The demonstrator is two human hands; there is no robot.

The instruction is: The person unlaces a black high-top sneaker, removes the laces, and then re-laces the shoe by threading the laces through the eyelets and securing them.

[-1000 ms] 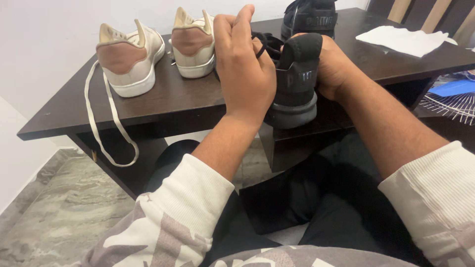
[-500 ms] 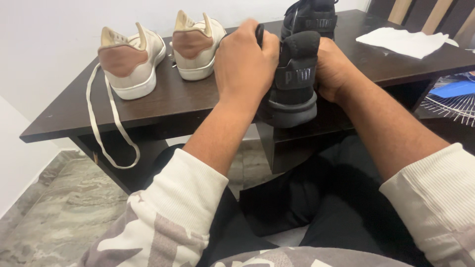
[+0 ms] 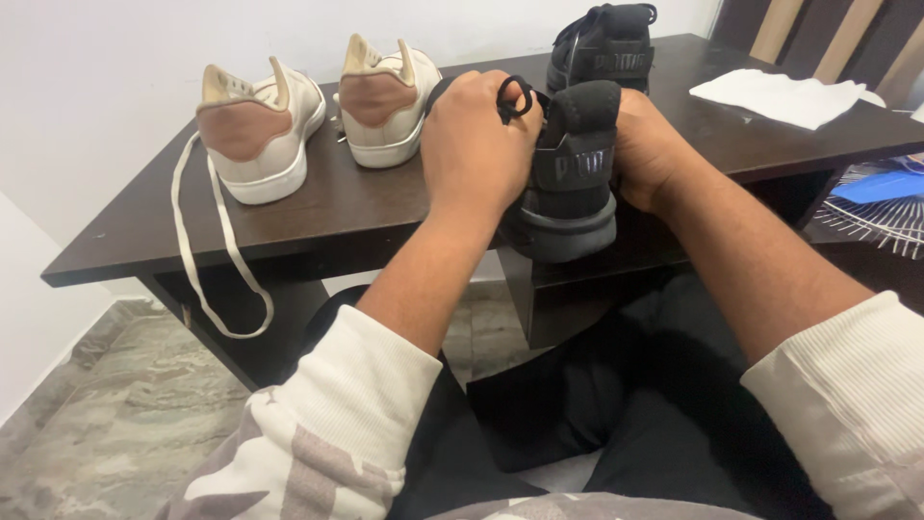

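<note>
No packages, signs (or screens).

two cream sneakers (image 3: 318, 120) left of the grip, white lace (image 3: 207, 260) hanging off the table edge | second black shoe (image 3: 604, 43) behind it | white cloth (image 3: 778, 96) far right | dark table (image 3: 318, 217)

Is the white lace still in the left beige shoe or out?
Cannot tell fully: white lace hangs over the table edge beside the beige shoe; eyelets hidden.

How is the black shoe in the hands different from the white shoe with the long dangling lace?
The black shoe is dark all over; the white shoe is cream with a brownish heel patch. The black shoe is held at the table's edge by the left hand and right hand; the white shoe stands untouched on the table. The white shoe's lace hangs over the table's edge. Both show their heels.
</note>
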